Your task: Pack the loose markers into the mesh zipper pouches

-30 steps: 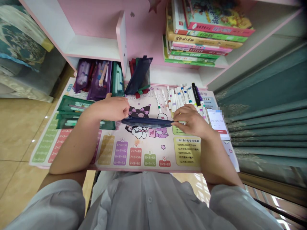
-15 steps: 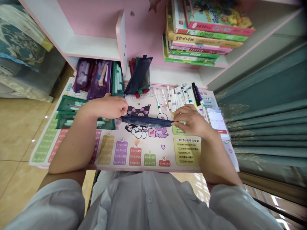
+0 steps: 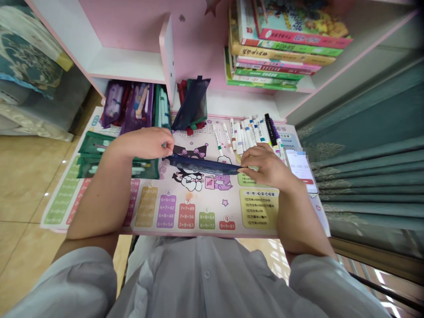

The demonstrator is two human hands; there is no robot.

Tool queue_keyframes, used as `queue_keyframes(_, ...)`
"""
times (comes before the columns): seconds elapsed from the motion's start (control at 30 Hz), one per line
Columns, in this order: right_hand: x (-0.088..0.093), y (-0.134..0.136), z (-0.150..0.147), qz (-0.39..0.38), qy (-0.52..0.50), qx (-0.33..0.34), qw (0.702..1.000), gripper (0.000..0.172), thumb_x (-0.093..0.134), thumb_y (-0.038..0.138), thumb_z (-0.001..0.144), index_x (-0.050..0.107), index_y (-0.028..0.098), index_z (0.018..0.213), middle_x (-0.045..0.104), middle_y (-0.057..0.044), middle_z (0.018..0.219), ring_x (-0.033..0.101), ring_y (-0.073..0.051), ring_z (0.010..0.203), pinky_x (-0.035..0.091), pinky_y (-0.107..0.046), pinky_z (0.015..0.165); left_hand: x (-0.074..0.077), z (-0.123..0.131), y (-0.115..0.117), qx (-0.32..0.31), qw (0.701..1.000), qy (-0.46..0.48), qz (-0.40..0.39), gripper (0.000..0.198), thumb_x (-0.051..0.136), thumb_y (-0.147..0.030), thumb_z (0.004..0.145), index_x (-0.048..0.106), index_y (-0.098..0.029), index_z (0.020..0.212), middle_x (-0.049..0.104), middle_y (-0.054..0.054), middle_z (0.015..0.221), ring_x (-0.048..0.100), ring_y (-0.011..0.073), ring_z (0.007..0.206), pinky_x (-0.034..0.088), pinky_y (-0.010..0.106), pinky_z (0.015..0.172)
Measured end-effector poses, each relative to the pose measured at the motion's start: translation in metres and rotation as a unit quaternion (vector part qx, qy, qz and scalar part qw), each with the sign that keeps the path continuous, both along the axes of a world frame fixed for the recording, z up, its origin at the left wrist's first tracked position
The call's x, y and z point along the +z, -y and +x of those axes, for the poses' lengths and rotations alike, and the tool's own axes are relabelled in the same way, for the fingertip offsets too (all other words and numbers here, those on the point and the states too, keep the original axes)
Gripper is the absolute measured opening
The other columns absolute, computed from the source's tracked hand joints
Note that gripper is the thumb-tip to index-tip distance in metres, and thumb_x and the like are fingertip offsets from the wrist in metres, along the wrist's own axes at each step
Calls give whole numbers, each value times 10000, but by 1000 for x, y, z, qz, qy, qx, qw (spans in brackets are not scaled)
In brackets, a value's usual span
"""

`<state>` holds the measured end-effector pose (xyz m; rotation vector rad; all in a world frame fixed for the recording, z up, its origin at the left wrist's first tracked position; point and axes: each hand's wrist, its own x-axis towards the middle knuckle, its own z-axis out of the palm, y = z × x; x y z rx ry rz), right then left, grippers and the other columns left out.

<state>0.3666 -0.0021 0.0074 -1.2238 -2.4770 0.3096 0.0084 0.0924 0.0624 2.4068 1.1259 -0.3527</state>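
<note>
Room nearside, markers beyond right fingers

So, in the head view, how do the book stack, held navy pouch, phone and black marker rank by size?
1. Book stack
2. Navy pouch and phone: too alike to rank
3. Black marker

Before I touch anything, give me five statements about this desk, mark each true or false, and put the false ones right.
1. The right hand pinches one end of a navy pouch. True.
2. The left hand holds a white marker. False: the left hand is at that pouch's other end.
3. The phone lies left of the loose markers. False: the phone is right of the loose markers.
4. The books are stacked flat, one on another. True.
5. The left forearm partly hides two green pouches. True.
</note>
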Motion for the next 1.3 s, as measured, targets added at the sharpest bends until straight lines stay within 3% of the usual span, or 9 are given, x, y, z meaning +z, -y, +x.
queue_keyframes(0.4,0,-1,4,-20,7,-1,1000,216,584,348,942,634,247,758,659,-7,848,633,-191,834,334,-439,975,4,-5,-1,10,1000,-18,-5,262,484,-380,856,692,-221,866,706,46,1149,628,218,1004,430,335,919)
queue_keyframes(0.73,2,0,4,-35,7,5,999,247,569,360,952,648,237,753,652,-8,843,630,-178,825,328,-422,967,-10,-20,-11,-35,999,35,12,270,493,-389,872,707,-228,837,709,36,1073,637,225,997,442,336,895)
queue_keyframes(0.97,2,0,5,-59,14,6,998,241,562,362,956,646,240,765,652,-6,846,627,-175,832,334,-418,948,-18,-22,-17,-10,999,51,-5,266,545,-428,841,722,-231,822,703,32,1063,652,233,974,449,338,889)
queue_keyframes(1.07,2,0,5,-59,12,8,998,235,563,359,951,649,241,767,657,-13,847,625,-183,838,351,-412,922,-21,-21,-17,34,998,46,13,262,580,-439,828,732,-225,823,702,37,1049,655,244,966,447,368,923)
queue_keyframes(1.2,4,0,2,-57,8,17,998,232,567,346,941,648,237,753,658,-15,828,612,-183,810,369,-405,888,-17,-13,-11,85,995,40,28,294,678,-509,769,746,-246,880,694,39,1082,664,269,983,422,447,1011)
queue_keyframes(1.3,6,0,-1,-62,9,19,998,218,581,334,928,645,229,748,661,-20,830,614,-186,806,372,-403,871,-11,-1,1,55,997,37,38,441,808,-496,629,741,-286,1011,670,52,1230,587,338,1173,367,528,1085)
